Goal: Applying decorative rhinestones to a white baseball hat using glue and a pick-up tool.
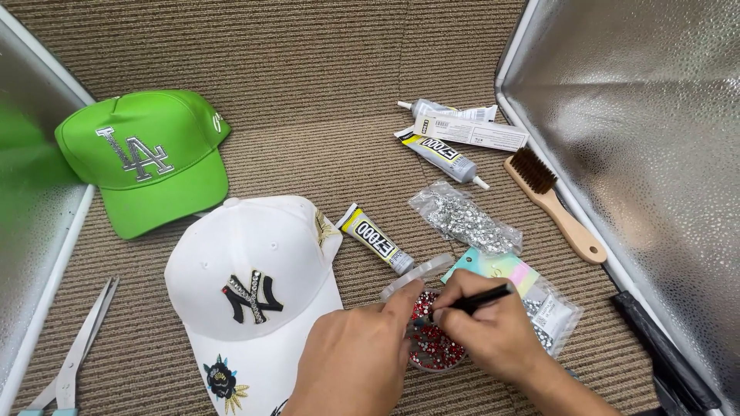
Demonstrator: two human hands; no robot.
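My right hand (497, 335) grips a thin black pick-up pen (482, 299), its tip down among red rhinestones in a small round clear dish (437, 348). At the dish's left rim my left hand (361, 362) rests, fingers bent and touching the edge. The dish's clear lid (420, 275) lies just behind it. To the left sits a white cap (247, 277) with a black stitched logo (251, 297), partly covered in clear stones, and a flower patch on its brim.
A green cap (150, 158) lies at back left; scissors (75, 354) at the left edge. Three glue tubes (378, 239) (443, 156) (451, 112), a white box (470, 132), bags of silver stones (465, 218) (551, 312), and a wooden brush (556, 204). Silver reflector panels (640, 154) flank both sides.
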